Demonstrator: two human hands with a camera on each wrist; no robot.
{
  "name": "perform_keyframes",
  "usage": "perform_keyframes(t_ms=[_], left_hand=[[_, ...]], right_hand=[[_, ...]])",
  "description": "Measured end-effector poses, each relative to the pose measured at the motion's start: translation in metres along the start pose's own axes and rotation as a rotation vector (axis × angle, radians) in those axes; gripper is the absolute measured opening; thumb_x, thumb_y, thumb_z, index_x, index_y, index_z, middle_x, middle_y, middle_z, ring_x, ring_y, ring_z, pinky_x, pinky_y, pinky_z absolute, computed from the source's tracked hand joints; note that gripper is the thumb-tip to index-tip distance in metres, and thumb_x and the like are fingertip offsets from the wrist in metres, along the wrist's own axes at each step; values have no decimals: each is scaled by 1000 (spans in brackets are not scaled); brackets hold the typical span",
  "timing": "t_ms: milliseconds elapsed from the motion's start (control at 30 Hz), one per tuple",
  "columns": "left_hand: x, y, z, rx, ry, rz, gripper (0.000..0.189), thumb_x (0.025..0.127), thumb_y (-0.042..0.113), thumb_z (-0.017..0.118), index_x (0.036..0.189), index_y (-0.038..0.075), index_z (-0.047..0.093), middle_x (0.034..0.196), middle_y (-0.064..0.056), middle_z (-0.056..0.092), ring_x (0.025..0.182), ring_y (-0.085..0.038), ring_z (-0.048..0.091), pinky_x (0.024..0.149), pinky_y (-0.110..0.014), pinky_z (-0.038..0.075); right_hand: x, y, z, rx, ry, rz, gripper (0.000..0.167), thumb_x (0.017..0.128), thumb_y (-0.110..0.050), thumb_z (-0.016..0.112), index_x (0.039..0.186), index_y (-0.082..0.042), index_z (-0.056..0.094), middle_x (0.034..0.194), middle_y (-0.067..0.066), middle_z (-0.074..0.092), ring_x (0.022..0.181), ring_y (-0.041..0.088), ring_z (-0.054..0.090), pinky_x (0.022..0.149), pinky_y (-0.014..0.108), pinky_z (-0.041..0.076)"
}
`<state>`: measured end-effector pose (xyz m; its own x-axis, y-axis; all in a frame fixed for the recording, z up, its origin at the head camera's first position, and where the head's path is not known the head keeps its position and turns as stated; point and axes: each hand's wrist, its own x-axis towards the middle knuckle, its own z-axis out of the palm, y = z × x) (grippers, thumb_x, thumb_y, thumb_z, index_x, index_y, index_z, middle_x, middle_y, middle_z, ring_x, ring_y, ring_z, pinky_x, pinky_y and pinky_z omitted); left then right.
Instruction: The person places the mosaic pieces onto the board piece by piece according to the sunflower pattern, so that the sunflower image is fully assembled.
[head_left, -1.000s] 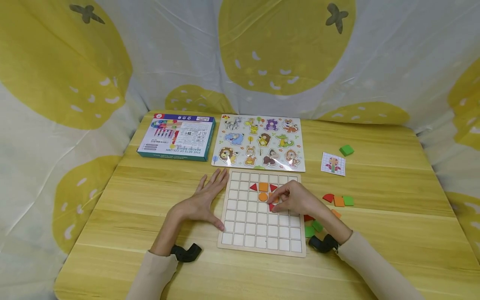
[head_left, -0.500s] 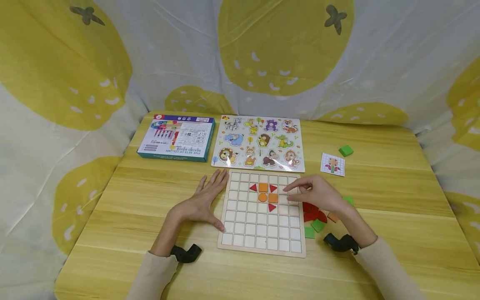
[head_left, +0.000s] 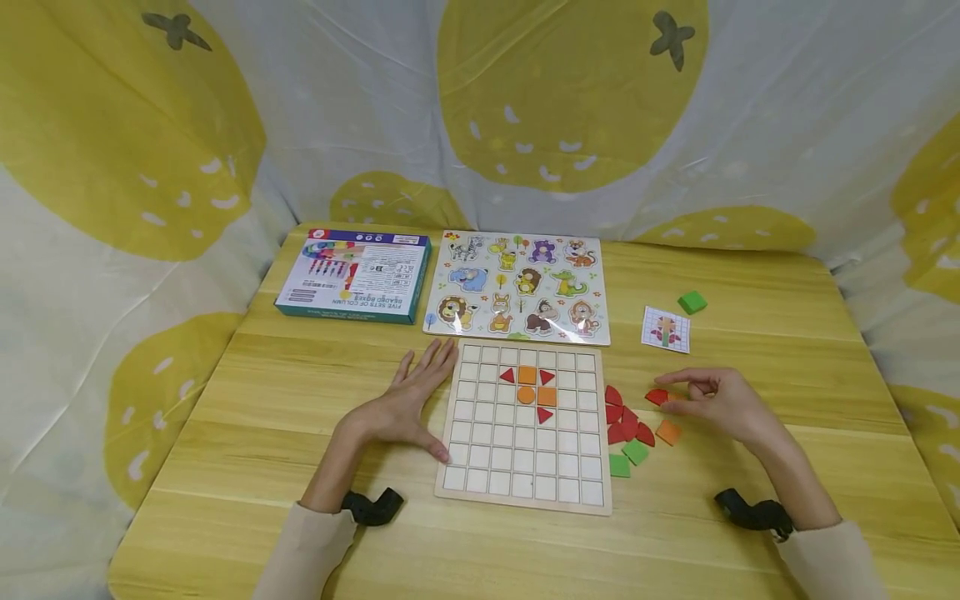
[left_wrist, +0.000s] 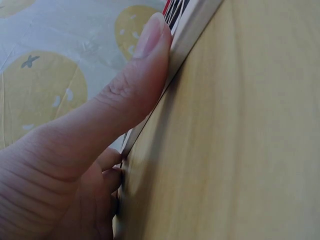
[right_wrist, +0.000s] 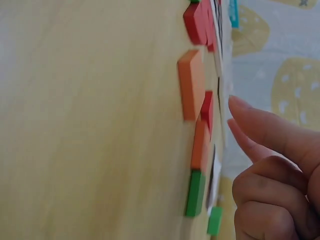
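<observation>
My left hand [head_left: 408,404] lies with spread fingers along the left edge of the wooden grid board [head_left: 502,483], thumb and fingertips touching its rim. On the board lie red triangles [head_left: 544,415], two orange squares [head_left: 547,397] and an orange circle [head_left: 527,396]. To the board's right, my right hand [head_left: 723,406] hovers over a red quarter-circle piece [head_left: 657,397], index finger and thumb apart on either side of it. In the right wrist view a gap shows between those fingertips, with nothing held. Its other fingers are curled, and the hand covers part of the tiles below.
Several red pieces [head_left: 615,414], green squares [head_left: 635,452] and an orange square [head_left: 668,432] lie right of the board. Farther back are a pattern card [head_left: 665,329] and a green block [head_left: 692,302]. An animal puzzle [head_left: 517,287] and a box [head_left: 352,275] stand behind the board.
My right hand has let go of the lowest red triangle, which stays on the board, and moved right to the loose pieces. The left hand has kept its place.
</observation>
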<state>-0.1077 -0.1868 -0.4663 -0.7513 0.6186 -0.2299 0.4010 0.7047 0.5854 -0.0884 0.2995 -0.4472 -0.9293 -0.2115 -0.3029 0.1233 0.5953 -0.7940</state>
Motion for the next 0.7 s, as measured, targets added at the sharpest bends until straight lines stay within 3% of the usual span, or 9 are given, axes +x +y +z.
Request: perform_keyframes(t_ms=[300, 700], left_hand=[[0, 1, 0, -8, 1, 1, 155, 58, 56, 97, 167, 11, -4, 175, -7, -13, 162, -31, -16, 128, -62, -14], [-1, 2, -2, -20, -3, -6, 154, 59, 55, 97, 167, 10, -4, 175, -8, -13, 162, -32, -16, 128, -61, -14]], right_hand=[[-10, 27, -16, 10, -33, 82, 48, 90, -19, 82, 130, 2, 68, 66, -5, 25, 59, 9, 27, 53, 32, 28], [-2, 15, -8, -35, -49, 68, 48, 87, -21, 84, 124, 3, 66, 67, -3, 36, 58, 10, 32, 52, 32, 28]])
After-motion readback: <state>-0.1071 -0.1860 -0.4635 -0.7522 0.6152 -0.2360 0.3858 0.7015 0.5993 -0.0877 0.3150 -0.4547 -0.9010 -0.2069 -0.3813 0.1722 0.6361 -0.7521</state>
